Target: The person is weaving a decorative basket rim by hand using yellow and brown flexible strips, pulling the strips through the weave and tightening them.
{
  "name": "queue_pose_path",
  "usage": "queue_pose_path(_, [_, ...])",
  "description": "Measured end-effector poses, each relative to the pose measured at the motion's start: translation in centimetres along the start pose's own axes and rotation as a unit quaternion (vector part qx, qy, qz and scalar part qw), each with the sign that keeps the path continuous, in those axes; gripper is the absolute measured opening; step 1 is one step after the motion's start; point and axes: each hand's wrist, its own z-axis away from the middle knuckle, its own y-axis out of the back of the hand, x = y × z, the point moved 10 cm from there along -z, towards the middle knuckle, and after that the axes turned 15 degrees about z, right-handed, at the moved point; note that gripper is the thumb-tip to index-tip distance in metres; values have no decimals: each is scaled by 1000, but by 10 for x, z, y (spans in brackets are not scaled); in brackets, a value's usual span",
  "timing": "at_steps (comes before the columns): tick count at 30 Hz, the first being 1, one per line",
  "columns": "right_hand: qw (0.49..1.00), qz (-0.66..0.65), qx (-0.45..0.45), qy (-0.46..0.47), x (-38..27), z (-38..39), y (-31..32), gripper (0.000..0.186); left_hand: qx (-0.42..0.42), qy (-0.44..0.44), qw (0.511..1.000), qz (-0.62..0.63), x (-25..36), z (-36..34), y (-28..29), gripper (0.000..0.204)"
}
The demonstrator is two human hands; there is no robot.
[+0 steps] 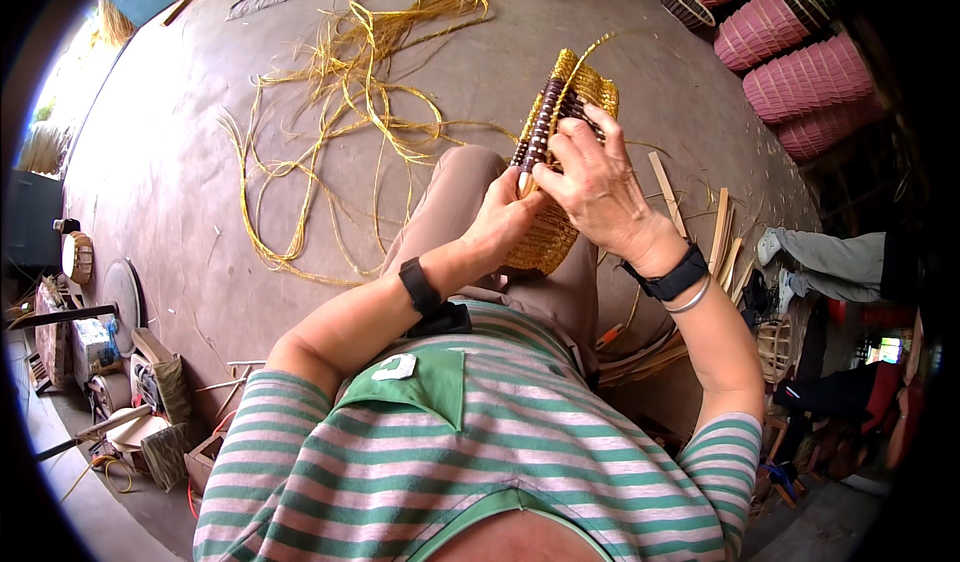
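Note:
A woven basket (541,240) in golden yellow with dark brown bands rests over my lap, its far end tilted up. My left hand (503,224) grips its near left side, the thumb pressed close to the brown band. My right hand (598,184) lies over the right side with bent fingers on the weave, close to my left thumb. What its fingertips pinch, if anything, is too small to make out. One golden strand (577,70) rises from the weave and curves off past the basket's far end.
Long loose golden strands (365,92) lie tangled on the floor ahead and to the left. Pink woven baskets (808,77) are stacked at the far right. Flat wooden strips (720,227) lie beside my right arm. Stools and tools (130,402) crowd the left; another person's legs (830,262) show at right.

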Motion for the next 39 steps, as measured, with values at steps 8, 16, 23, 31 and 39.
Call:
queue_pose_path(8, [984, -82, -95, -122, 9, 30, -27, 7, 28, 24, 999, 0, -8, -2, 12, 29])
queue_pose_path(16, [995, -66, 31, -64, 9, 10, 2, 3, 0, 52, 997, 65, -11, 0, 5, 29])
queue_pose_path(23, [946, -213, -93, -224, 19, 35, -29, 6, -12, 46, 997, 59, -10, -1, 2, 28])
queue_pose_path(31, [974, -112, -123, -151, 7, 31, -33, 4, -23, 20, 999, 36, -14, -1, 1, 23])
queue_pose_path(39, [975, -103, -157, -122, 1, 22, -42, 1, -22, 90, 990, 104, -19, 2, 1, 23])
